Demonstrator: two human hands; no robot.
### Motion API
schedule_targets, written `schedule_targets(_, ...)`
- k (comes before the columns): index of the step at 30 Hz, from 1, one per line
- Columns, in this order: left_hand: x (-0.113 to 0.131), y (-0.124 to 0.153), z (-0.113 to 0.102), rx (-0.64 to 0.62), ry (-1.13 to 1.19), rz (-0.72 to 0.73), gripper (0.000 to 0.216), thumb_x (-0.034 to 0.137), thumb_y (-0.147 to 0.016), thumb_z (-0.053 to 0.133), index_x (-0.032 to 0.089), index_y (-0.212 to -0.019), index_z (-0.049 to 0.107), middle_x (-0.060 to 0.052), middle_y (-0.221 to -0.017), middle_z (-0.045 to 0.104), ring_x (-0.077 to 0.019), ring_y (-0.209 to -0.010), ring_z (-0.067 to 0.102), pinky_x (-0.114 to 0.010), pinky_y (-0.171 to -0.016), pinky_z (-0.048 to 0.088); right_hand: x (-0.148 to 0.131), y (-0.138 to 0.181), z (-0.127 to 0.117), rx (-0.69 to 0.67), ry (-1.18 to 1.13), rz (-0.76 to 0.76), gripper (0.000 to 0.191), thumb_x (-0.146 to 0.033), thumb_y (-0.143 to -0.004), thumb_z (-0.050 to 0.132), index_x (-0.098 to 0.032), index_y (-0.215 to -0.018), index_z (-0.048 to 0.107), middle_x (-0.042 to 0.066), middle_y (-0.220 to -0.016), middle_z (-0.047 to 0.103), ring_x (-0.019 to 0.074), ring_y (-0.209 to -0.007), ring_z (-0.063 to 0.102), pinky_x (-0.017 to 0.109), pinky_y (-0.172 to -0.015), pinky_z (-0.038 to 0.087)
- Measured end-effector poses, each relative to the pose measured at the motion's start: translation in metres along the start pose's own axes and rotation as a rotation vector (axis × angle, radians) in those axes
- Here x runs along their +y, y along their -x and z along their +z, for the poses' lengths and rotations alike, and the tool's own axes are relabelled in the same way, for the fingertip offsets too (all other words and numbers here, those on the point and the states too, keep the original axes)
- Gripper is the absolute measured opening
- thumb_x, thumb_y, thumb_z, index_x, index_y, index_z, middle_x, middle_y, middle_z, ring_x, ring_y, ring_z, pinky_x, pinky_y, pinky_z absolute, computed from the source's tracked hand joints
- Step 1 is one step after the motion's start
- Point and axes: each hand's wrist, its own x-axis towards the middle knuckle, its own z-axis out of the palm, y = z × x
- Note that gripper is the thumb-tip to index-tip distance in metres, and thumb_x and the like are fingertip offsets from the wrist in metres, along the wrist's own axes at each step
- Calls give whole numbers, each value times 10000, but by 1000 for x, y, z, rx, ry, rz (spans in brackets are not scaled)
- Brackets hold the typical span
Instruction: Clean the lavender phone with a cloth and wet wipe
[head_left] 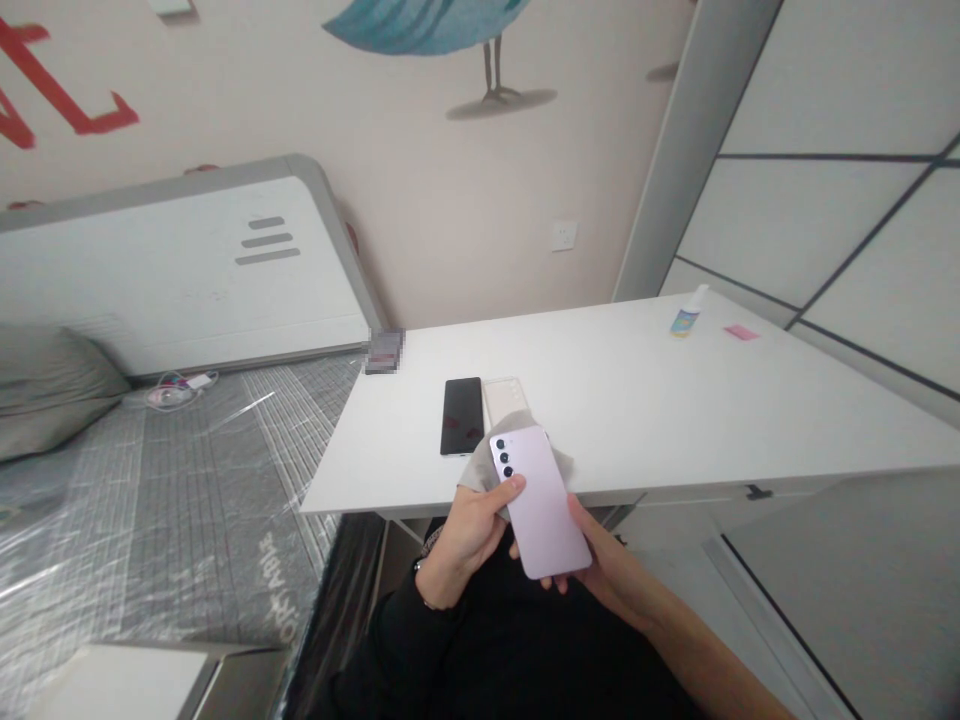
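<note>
A pale purple smartphone (541,505) is held between my two hands, its back with three camera lenses turned up toward me. My left hand (472,530) grips its upper left side, the thumb lying by the lenses. Under the phone's top end, a grey cloth (480,462) spreads out, pinched in the same hand. My right hand (600,555) is closed round the lower right edge, with fingertips showing beneath. Just beyond on the desk lie a black-screened phone (462,415) and a clear phone case (506,397), partly covered by the cloth.
The white desk (637,400) reaches from the bed (187,500) to the wardrobe (840,200). A small spray bottle (686,315) and a pink slip (742,332) are at its far right. A blurred-out object (384,352) sits at the far left corner.
</note>
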Motion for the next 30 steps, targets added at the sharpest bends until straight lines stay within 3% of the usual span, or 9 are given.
schedule_targets(4,-4,2,-4,17,-108,-75,343,391,-759,882,209,-1007,731,43,-591,637,-49,-366,383,-236,-439,425,0,0,8,-172,-94,-19,925,-964,-824,317,-166,-1056,725,131,-835,743,237,-726,684,376,-723,551)
schedule_targets(7,-3,1,-4,49,-166,13,440,355,-747,896,243,-1139,731,14,-740,731,-127,-552,603,-303,-669,567,0,0,10,-171,-171,-21,861,-929,-850,356,-183,-1061,729,134,-963,739,271,-870,705,483,-953,525)
schedule_targets(11,-4,-3,-3,126,-158,131,509,370,-749,895,252,-1216,731,-52,-1117,792,-263,-1076,708,-398,-1043,510,2,2,10,-230,-276,86,876,-930,-844,361,-162,-1031,740,127,-930,706,260,-839,692,418,-849,545)
schedule_targets(16,-7,-10,-9,242,41,128,414,484,-791,842,212,-1096,778,-78,-1211,780,-315,-1267,646,-463,-1167,416,1,5,13,-292,-326,108,869,-929,-848,362,-159,-1007,731,60,-801,596,198,-712,597,348,-746,510)
schedule_targets(20,0,-5,-15,196,-224,200,301,428,-844,801,229,-1070,790,-74,-1284,752,-318,-1451,490,-447,-1281,233,3,6,16,-300,-317,126,882,-972,-770,441,-167,-1000,720,31,-769,554,164,-656,548,340,-718,504)
schedule_targets(23,9,4,-12,80,-474,325,401,259,-816,828,244,-1209,751,-55,-1492,621,-266,-1588,249,-376,-1318,21,8,5,15,-209,-278,75,844,-957,-764,495,-184,-1027,712,24,-726,594,160,-614,566,342,-697,516)
schedule_targets(25,12,11,-7,-107,-654,419,490,192,-845,779,242,-1324,690,-63,-1569,539,-271,-1590,244,-411,-1321,-25,11,2,11,-121,-265,46,807,-945,-767,517,-195,-988,722,33,-679,635,181,-583,597,363,-669,539)
schedule_targets(27,11,18,-2,-321,-835,453,431,184,-896,708,231,-1324,686,-100,-1525,581,-312,-1528,387,-498,-1326,23,11,-1,6,13,-271,2,759,-923,-743,586,-216,-967,745,62,-710,706,234,-636,670,414,-696,583)
schedule_targets(30,2,27,4,-520,-1151,514,408,263,-935,668,191,-1336,648,-146,-1438,646,-355,-1428,521,-613,-1293,197,7,-4,0,198,-293,-82,705,-866,-737,671,-266,-1094,764,81,-1030,801,302,-1030,740,463,-992,564)
